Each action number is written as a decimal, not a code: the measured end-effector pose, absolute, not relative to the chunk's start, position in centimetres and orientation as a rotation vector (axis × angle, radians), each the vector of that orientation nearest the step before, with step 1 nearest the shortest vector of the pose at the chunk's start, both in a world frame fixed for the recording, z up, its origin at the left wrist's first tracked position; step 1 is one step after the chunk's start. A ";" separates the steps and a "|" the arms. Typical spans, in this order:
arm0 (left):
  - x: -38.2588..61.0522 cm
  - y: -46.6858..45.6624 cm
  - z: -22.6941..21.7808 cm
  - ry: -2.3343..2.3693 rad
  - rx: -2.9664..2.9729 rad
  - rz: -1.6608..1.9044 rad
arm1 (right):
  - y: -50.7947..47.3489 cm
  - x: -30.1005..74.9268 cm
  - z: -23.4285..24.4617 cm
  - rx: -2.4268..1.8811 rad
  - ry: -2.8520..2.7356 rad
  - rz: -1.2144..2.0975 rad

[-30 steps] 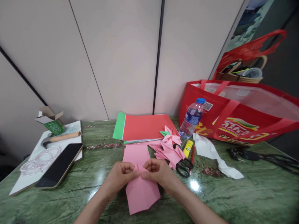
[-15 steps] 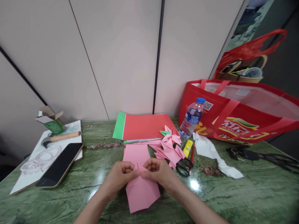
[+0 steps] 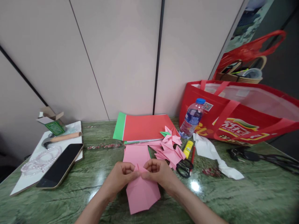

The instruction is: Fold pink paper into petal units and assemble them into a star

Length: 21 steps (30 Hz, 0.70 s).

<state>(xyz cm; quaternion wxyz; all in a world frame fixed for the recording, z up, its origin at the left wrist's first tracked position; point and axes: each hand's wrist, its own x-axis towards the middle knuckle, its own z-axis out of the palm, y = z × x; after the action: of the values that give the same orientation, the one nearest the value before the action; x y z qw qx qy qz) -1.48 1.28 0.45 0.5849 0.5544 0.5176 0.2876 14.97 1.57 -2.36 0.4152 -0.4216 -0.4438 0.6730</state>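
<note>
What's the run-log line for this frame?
left hand: pinching pink paper | right hand: pinching same pink paper | near right hand: folded pink pieces, yellow glue stick

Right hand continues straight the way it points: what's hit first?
Beyond the pink paper it pinches, the right hand would probably meet the left hand first, at its fingertips; depth is unclear.

Both hands (image 3: 119, 176) and forearms (image 3: 190, 199) are bare.
</note>
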 end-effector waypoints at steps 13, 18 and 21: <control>-1.4 1.2 0.6 1.184 1.324 0.659 | 1.6 15.0 -2.6 -1.057 -1.108 1.695; -1.6 1.2 0.4 1.189 1.344 0.653 | 1.6 15.0 -2.5 -1.056 -1.092 1.708; -1.6 1.3 0.3 1.199 1.349 0.651 | 1.6 15.1 -2.6 -1.053 -1.084 1.718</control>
<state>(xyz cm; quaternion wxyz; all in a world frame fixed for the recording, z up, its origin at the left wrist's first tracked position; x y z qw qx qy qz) -1.60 1.26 0.35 0.5741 0.5756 0.5117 0.2778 15.05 1.57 -2.65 0.4140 -0.4189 -0.4314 0.6834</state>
